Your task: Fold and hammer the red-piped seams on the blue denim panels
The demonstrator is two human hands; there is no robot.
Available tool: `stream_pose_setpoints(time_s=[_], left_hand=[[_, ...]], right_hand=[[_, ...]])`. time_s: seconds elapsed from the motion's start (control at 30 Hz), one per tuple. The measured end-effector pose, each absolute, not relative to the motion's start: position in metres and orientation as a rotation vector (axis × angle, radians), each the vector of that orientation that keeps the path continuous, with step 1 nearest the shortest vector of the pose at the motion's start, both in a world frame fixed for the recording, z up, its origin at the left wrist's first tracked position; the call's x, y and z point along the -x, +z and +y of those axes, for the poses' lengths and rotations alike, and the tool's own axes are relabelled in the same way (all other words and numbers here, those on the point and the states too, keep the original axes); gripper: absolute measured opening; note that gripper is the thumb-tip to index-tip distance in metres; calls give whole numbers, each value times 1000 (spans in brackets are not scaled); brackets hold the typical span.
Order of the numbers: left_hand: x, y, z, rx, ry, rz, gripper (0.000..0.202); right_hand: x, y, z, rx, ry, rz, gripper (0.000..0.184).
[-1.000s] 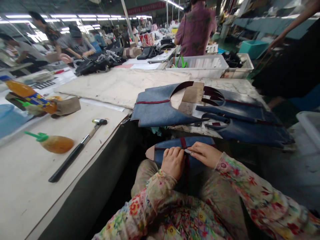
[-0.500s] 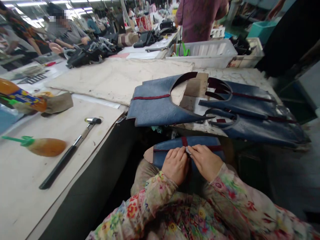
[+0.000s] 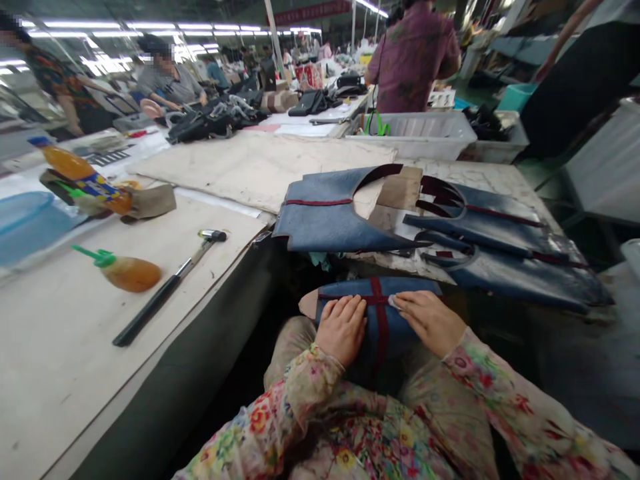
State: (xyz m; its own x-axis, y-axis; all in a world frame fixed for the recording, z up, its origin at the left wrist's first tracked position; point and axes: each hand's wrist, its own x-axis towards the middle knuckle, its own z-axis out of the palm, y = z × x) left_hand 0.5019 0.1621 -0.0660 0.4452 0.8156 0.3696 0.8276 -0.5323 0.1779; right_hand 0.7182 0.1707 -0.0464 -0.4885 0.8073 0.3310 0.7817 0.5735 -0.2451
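Observation:
A blue leather piece (image 3: 410, 340) with dark red strips (image 3: 380, 327) that cross lies over my lap, and a tan tip (image 3: 309, 305) pokes out at its left end. My left hand (image 3: 343, 331) rests on it left of the crossing, fingers stretched out along the leather. Just right of the crossing, my right hand (image 3: 433, 320) pinches a small whitish thing (image 3: 392, 302) against the red strip. Its kind is too small to make out. Similar blue leather pieces (image 3: 320, 223) with red strips lie on the bench in front of me.
On the left table (image 3: 45, 373) are a hammer (image 3: 165, 293), a green-nozzled squeeze bottle (image 3: 133, 273), an orange drink bottle (image 3: 75, 167) and a blue basin (image 3: 25, 220). White bins (image 3: 425, 133) and black bags (image 3: 215, 120) stand farther back, near several people.
My hands have moved apart, the right one going right along the strip with the small whitish thing. The crossing of the red strips now shows between them. The camera view has tilted up slightly.

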Motion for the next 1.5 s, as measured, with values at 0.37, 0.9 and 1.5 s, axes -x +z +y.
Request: stream_pose_setpoints(time_s=[0.37,0.9,1.5], left_hand=[[-490,-70,161,2617,-642,-1538,35],[-430,-67,155,2425,-572,-1815,35],[-450,-62,159,2394,-574,-1722,32]], right_hand=[[-673,-52,194,1062,16,-2480,27],[-593,-47,214,1016,268,-2704,30],[-691,-48,201,1083,-51,-2665,29]])
